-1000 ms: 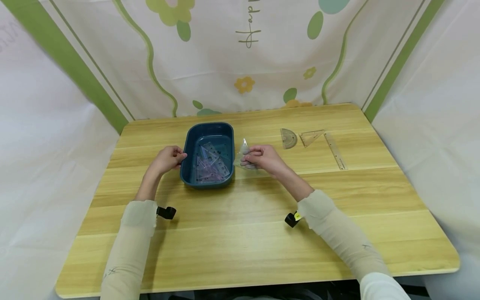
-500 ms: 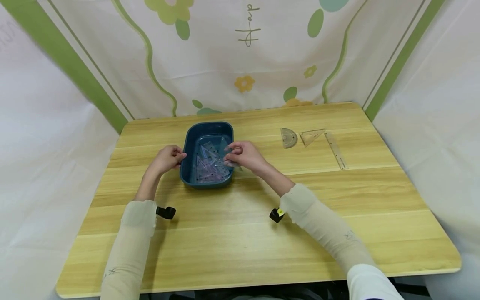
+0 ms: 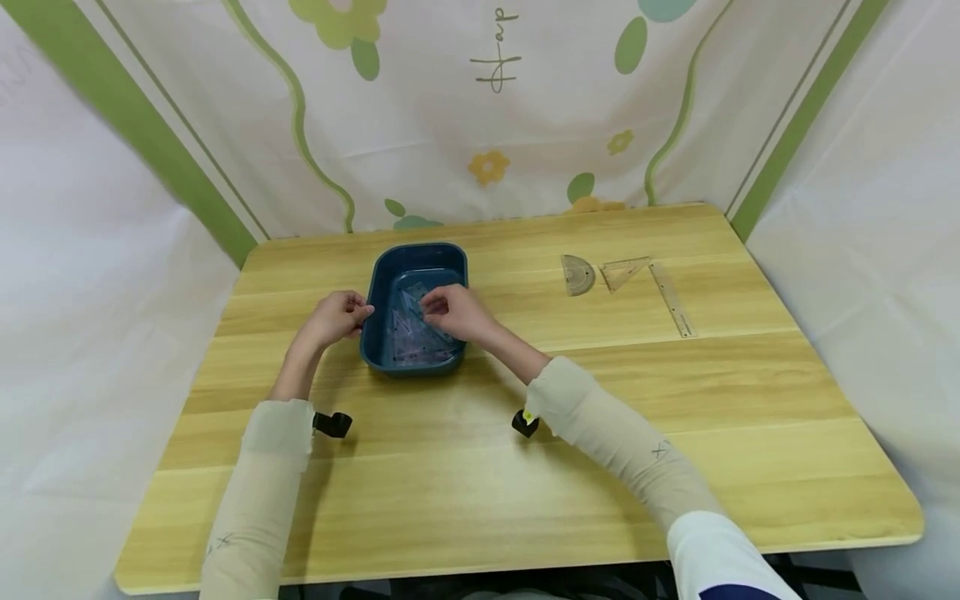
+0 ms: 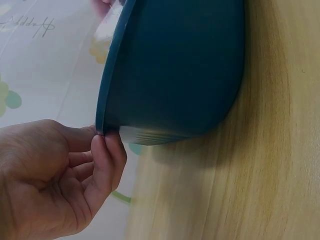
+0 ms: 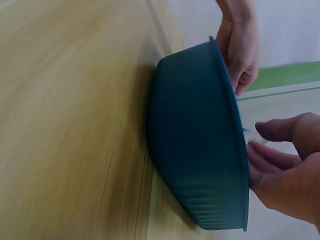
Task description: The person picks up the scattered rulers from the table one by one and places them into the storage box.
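Note:
A dark blue-green tub (image 3: 378, 367) stands left of the table's middle. Inside lies a jumble of clear and purplish plastic rulers and set squares (image 3: 416, 342). My left hand (image 3: 333, 317) pinches the tub's left rim between thumb and fingers, plain in the left wrist view. Over the tub, my right hand (image 3: 459, 313) points its fingers down inside; the right wrist view shows thumb and fingers apart at the rim. Clear plastic (image 4: 107, 22) shows beside the right fingertips in the left wrist view, its full shape hidden by the tub wall.
Towards the right back, a half-round protractor (image 3: 578, 276), a triangular set square (image 3: 622, 273) and a straight ruler (image 3: 672, 300) lie in a row on the wooden table (image 3: 480, 492). A patterned curtain (image 3: 420, 150) hangs behind the table.
My right hand has moved left from beside the tub to above its inside. The clear plastic pieces it pinched earlier are now down at the tub. My left hand has stayed on the rim.

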`<action>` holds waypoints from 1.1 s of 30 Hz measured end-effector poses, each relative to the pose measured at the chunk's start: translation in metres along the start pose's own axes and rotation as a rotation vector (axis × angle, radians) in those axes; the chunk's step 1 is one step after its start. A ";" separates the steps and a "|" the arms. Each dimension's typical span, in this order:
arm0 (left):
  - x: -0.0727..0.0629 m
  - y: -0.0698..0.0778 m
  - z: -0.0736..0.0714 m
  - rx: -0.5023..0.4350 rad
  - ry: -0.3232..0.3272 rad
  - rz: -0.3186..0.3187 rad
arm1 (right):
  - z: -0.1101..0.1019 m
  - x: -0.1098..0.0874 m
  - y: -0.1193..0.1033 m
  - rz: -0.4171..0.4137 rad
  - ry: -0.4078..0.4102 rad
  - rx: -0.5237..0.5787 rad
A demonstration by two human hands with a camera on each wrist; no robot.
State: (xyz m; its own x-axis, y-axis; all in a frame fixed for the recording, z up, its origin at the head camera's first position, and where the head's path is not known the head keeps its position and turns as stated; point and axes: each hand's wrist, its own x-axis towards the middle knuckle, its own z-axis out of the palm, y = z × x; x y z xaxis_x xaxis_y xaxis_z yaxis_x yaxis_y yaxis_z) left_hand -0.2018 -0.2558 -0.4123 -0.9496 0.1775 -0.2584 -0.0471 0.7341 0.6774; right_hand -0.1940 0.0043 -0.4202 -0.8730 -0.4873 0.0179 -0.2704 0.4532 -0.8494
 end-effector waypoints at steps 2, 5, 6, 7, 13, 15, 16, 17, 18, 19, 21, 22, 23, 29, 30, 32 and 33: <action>0.000 0.000 0.000 0.003 -0.003 0.001 | -0.001 -0.001 0.001 -0.012 0.026 -0.063; 0.001 0.001 0.000 0.002 -0.008 0.004 | -0.006 -0.004 0.005 -0.021 0.053 -0.065; 0.001 0.001 0.000 0.004 -0.008 0.006 | -0.009 -0.006 0.007 -0.023 0.059 -0.048; 0.001 0.000 0.000 0.005 -0.009 0.007 | -0.012 -0.008 0.009 -0.025 0.064 -0.032; -0.001 0.000 -0.001 0.008 -0.004 0.009 | -0.028 -0.018 0.020 -0.017 0.108 0.055; -0.002 0.000 -0.001 0.007 -0.004 0.007 | -0.032 -0.021 0.023 -0.018 0.123 0.059; -0.002 0.000 -0.001 0.006 -0.003 0.006 | -0.034 -0.022 0.025 -0.017 0.130 0.060; -0.002 0.000 -0.001 0.006 -0.003 0.006 | -0.035 -0.022 0.026 -0.017 0.135 0.057; -0.002 -0.001 -0.001 0.005 -0.003 0.005 | -0.037 -0.023 0.027 -0.016 0.140 0.048; -0.002 -0.001 -0.001 0.004 -0.004 0.003 | -0.039 -0.023 0.029 -0.016 0.145 0.042; -0.003 -0.002 -0.001 0.005 -0.004 -0.001 | -0.042 -0.023 0.032 -0.010 0.152 0.030; -0.003 -0.002 -0.001 0.007 -0.003 -0.005 | -0.043 -0.024 0.035 -0.005 0.154 0.025; -0.003 -0.003 -0.001 0.009 -0.004 -0.007 | -0.045 -0.024 0.037 -0.001 0.155 0.018; -0.003 -0.003 0.001 0.007 -0.003 -0.009 | -0.063 -0.027 0.056 0.034 0.168 -0.036; -0.004 -0.003 0.001 0.005 -0.002 -0.008 | -0.067 -0.027 0.059 0.040 0.170 -0.044; -0.004 -0.004 0.001 0.000 0.000 -0.008 | -0.074 -0.028 0.065 0.056 0.172 -0.058; -0.004 -0.003 0.001 -0.002 0.000 -0.008 | -0.077 -0.029 0.068 0.063 0.174 -0.061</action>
State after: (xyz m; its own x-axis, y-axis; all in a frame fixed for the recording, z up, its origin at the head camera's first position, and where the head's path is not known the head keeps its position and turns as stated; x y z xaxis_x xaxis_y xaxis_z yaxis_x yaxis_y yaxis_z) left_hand -0.1979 -0.2582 -0.4147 -0.9491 0.1713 -0.2641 -0.0558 0.7341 0.6767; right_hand -0.2186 0.1068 -0.4382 -0.9448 -0.3219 0.0610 -0.2320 0.5258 -0.8184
